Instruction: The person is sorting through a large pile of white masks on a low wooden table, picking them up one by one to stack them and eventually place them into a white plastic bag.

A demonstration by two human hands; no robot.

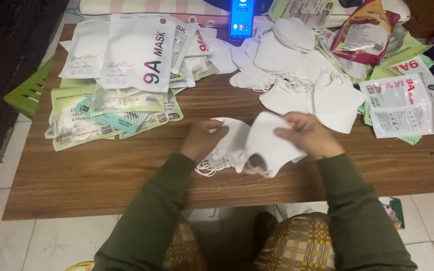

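Forearms in olive-green sleeves reach forward from the bottom edge and meet over the middle of the wooden worktop (101, 175). The left hand (203, 138) is curled, knuckles up, its fingers closed on the left edge of a white face mask (259, 143). The right hand (308, 134) comes in from the other side, its fingers pinched on the upper right part of the same mask, thumb on top. The mask is held between both hands just above the worktop, partly folded, with white ear loops (212, 165) trailing down onto the wood below the left hand.

Behind the hands, a loose heap of white masks (297, 65) lies at the back centre and right. To the left, a spread of flat white packets (136, 50) overlaps pale green and teal ones (106, 113). At the right edge sit more white and green packets (403, 105), with a red-and-white pouch (365, 32) above them. A phone with a lit blue screen (241, 19) stands upright at the far edge.

The worktop stands on pale floor tiles (26, 241). A green slatted object (26, 93) shows at the left, beside a dark panel. Plaid-patterned trousers (297, 243) are visible beneath the near edge.
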